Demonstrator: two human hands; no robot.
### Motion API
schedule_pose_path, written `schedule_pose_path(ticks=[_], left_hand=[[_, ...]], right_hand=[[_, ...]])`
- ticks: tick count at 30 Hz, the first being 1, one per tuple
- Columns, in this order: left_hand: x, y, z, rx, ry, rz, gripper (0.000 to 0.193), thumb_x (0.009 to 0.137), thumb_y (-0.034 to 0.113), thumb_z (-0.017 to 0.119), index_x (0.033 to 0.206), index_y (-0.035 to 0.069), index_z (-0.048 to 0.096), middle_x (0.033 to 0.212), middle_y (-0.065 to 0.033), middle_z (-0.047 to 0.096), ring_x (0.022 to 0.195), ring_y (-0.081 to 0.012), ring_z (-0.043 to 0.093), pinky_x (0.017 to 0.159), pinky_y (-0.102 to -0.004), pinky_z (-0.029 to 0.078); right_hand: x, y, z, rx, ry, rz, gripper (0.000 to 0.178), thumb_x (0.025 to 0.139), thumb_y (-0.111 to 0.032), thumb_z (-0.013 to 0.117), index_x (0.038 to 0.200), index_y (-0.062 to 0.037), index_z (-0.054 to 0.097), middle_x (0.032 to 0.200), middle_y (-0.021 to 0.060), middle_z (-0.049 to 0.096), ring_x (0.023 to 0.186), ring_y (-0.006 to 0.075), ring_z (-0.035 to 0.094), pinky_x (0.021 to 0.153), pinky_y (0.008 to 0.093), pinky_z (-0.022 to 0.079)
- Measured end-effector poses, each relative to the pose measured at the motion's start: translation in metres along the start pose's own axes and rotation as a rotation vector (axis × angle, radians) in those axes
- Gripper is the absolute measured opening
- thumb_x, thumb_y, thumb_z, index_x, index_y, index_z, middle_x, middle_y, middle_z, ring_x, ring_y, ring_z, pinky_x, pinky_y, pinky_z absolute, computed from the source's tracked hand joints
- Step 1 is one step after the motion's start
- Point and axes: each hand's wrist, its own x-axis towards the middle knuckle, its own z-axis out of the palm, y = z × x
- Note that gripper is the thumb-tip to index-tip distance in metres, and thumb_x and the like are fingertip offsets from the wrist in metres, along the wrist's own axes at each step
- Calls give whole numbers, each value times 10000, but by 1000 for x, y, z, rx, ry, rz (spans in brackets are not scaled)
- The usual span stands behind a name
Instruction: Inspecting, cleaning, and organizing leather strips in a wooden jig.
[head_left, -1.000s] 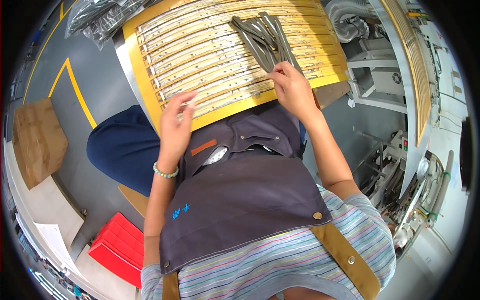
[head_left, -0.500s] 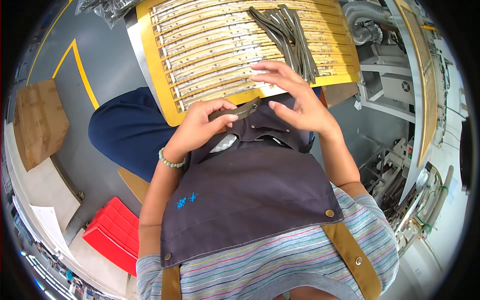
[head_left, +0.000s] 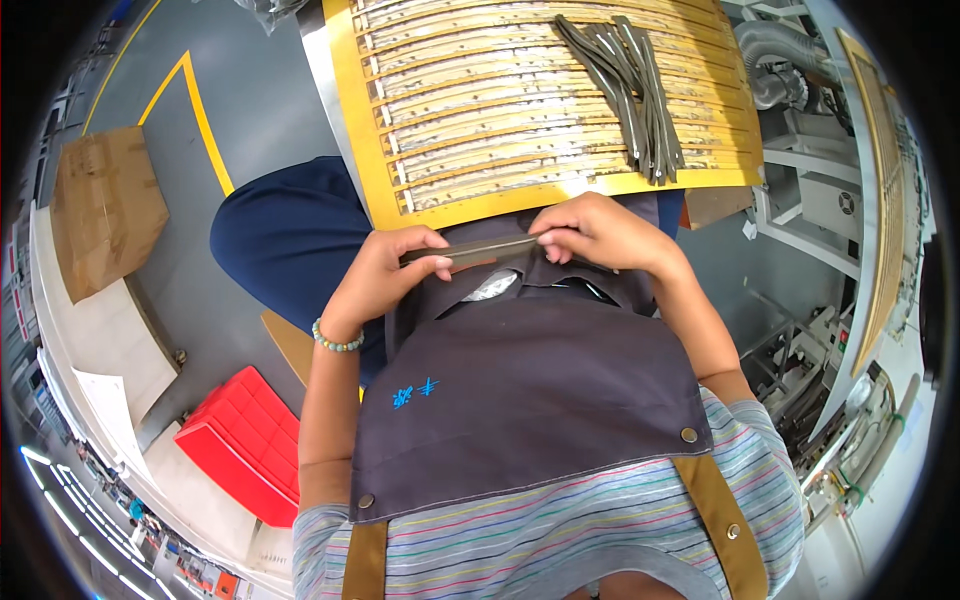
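Note:
A narrow dark olive strip (head_left: 480, 250) is stretched between my two hands, above my lap. My left hand (head_left: 400, 268) pinches its left end between thumb and fingers. At the opposite end, the fingertips of my right hand (head_left: 588, 236) are closed on it. Just beyond my hands lies the yellow slotted board (head_left: 450, 212), crossed by many long parallel grooves. On the board's right half rests a loose bundle of similar olive strips (head_left: 640, 110), some with a pale line along them.
To the left, a brown cardboard box (head_left: 108, 210) and a red bin (head_left: 245, 440) stand on pale surfaces. Grey ducting (head_left: 780, 60) and a white machine frame (head_left: 815, 165) are at the right. Yellow tape (head_left: 205, 125) marks the grey floor.
My right hand, open and apart from the strip before, has come down and closed on its right end. The strip is now held out straight. The whole view has shifted slightly.

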Motion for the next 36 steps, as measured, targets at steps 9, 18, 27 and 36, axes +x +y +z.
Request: schedule_pose_path(ticks=[9, 18, 27, 36], left_hand=[[32, -71, 8, 146, 682, -72, 100, 929, 44, 697, 980, -42, 693, 815, -52, 730, 744, -72, 649, 679, -228, 506], [47, -67, 22, 204, 883, -60, 100, 876, 7, 710, 904, -44, 630, 762, -91, 667, 634, -134, 625, 636, -281, 517], [49, -66, 24, 362, 905, -44, 114, 872, 15, 680, 846, -26, 577, 740, -135, 630, 639, -252, 639, 638, -365, 511], [48, -74, 20, 466, 892, 12, 137, 893, 52, 696, 850, -23, 590, 727, -110, 628, 618, -192, 603, 625, -326, 502]], right_hand=[[19, 57, -21, -120, 339, 55, 233, 1012, -179, 584, 1123, 23, 616, 837, 95, 645, 831, 203, 619, 806, 359, 504], [34, 63, -41, 212, 333, 327, 134, 991, -188, 655, 943, -65, 677, 681, -45, 603, 547, 21, 500, 467, 197, 363], [36, 74, -30, 181, 429, 252, 112, 950, -154, 695, 933, -44, 688, 693, 0, 649, 534, 51, 541, 495, 224, 425], [36, 74, -31, 177, 457, 265, 142, 954, -181, 704, 915, -46, 684, 689, 6, 652, 529, 54, 542, 494, 234, 428]])
